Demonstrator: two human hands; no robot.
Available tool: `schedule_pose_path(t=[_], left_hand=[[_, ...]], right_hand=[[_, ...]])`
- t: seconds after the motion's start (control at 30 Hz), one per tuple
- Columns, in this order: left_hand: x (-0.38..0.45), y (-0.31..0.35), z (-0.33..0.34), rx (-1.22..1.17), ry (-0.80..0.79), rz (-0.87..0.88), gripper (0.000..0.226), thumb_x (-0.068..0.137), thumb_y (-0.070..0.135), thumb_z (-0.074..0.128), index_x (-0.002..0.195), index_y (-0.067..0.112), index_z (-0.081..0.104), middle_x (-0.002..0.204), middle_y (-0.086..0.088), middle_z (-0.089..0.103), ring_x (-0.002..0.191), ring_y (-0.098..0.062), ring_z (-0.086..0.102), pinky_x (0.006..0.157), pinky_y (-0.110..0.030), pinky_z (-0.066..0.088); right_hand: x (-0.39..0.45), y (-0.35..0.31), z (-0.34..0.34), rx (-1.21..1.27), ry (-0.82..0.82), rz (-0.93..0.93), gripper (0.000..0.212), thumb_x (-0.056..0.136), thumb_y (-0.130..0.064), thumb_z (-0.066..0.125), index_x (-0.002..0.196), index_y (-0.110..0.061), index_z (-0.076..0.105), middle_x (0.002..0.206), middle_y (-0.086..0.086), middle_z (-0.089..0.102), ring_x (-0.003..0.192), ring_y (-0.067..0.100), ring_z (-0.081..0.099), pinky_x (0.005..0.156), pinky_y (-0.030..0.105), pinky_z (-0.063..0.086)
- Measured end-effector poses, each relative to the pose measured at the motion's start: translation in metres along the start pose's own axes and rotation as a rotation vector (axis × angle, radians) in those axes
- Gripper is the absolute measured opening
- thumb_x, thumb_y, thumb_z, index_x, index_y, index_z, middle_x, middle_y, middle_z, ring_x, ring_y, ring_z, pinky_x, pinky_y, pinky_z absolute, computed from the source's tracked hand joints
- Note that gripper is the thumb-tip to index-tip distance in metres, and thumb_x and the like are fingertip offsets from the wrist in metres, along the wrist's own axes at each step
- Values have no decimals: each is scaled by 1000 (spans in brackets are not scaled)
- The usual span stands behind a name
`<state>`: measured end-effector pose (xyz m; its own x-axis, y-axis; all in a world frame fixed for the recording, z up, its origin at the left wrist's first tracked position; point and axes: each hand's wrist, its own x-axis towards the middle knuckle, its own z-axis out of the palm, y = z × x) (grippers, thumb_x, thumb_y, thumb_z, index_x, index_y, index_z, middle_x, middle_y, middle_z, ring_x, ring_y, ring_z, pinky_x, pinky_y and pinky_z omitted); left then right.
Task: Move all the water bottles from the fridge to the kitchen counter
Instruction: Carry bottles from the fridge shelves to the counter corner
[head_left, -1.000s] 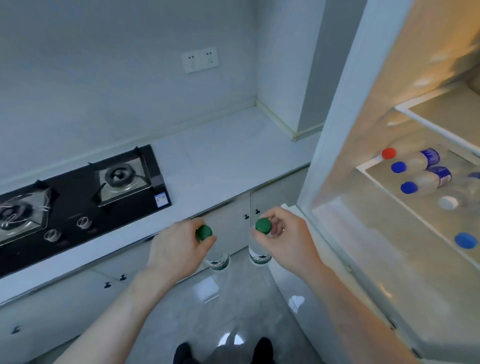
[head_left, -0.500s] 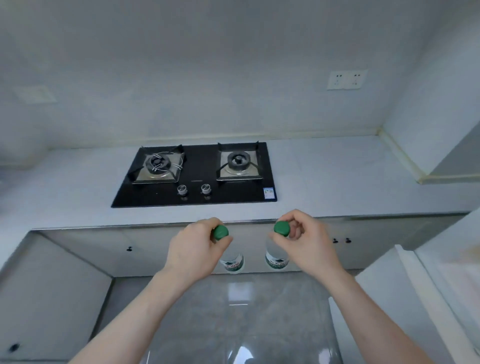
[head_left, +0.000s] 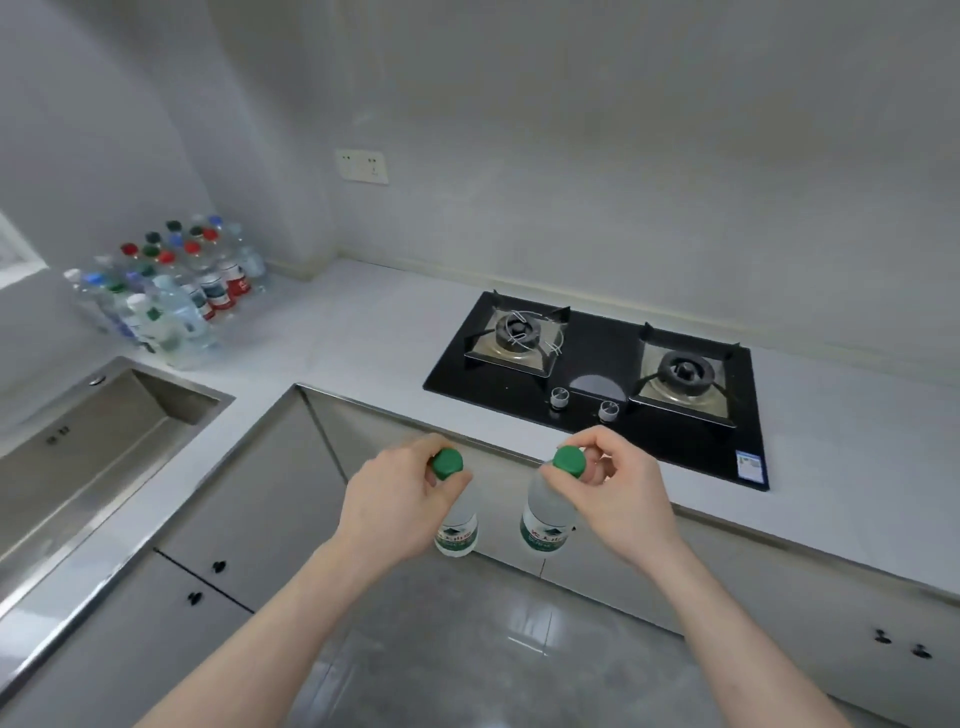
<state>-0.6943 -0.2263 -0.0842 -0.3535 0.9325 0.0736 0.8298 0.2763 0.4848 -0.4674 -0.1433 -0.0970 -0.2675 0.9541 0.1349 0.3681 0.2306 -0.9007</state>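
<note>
My left hand (head_left: 395, 506) grips the neck of a clear plastic water bottle with a green cap (head_left: 456, 525); my right hand (head_left: 615, 499) pinches the neck of a second clear green-capped bottle (head_left: 544, 519). Both hang upright over the grey floor (head_left: 467, 649), in front of the cabinets. Beyond: pale grey surface (head_left: 337, 338) with black two-burner gas hob (head_left: 597, 379). Far left corner: cluster of clear bottles with mixed caps (head_left: 171, 291) standing beside the steel sink (head_left: 93, 431).
</note>
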Motion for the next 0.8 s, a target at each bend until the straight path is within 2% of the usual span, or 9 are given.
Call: schedule_pose_path(t=[0.1, 0.23, 0.37, 0.5, 0.6, 0.8], left_hand=[[6, -27, -16, -37, 52, -84, 15, 88, 52, 63, 93, 37, 61, 77, 15, 60, 76, -5, 57, 68, -29, 50], [16, -58, -32, -60, 105, -196, 12, 88, 51, 63, 91, 39, 61, 80, 15, 60, 74, -3, 57, 67, -29, 49], [43, -87, -40, -36, 154, -280, 13, 88, 51, 63, 90, 38, 61, 79, 16, 60, 75, -7, 58, 65, -29, 49], [79, -102, -44, -39, 209, -357, 14, 88, 52, 63, 91, 39, 60, 82, 16, 62, 78, -6, 60, 67, -30, 50], [105, -110, -51, -64, 259, -441, 13, 88, 51, 65, 90, 39, 62, 80, 16, 64, 77, -4, 61, 69, -32, 53], [149, -122, -68, -82, 371, -557, 12, 89, 49, 67, 92, 38, 64, 80, 17, 65, 76, -3, 60, 60, -25, 42]], right_hand=[[25, -16, 28, 13, -90, -32, 18, 79, -24, 87, 83, -29, 70, 69, -9, 49, 62, 7, 42, 59, 18, 39], [64, -31, 66, 26, -206, -73, 17, 79, -24, 87, 84, -30, 71, 71, -2, 53, 63, 7, 42, 60, 19, 40], [110, -39, 107, 54, -312, -114, 18, 78, -26, 88, 85, -29, 71, 65, -13, 48, 61, 7, 41, 58, 18, 39], [162, -42, 134, 79, -414, -141, 18, 78, -27, 88, 86, -29, 72, 65, -12, 50, 60, 7, 41, 56, 21, 40], [203, -47, 146, 94, -499, -159, 18, 77, -25, 88, 84, -27, 72, 63, -14, 47, 58, 5, 39, 57, 18, 38], [286, -57, 177, -6, -656, -242, 21, 74, -31, 90, 84, -29, 72, 65, -9, 56, 57, 6, 46, 57, 22, 44]])
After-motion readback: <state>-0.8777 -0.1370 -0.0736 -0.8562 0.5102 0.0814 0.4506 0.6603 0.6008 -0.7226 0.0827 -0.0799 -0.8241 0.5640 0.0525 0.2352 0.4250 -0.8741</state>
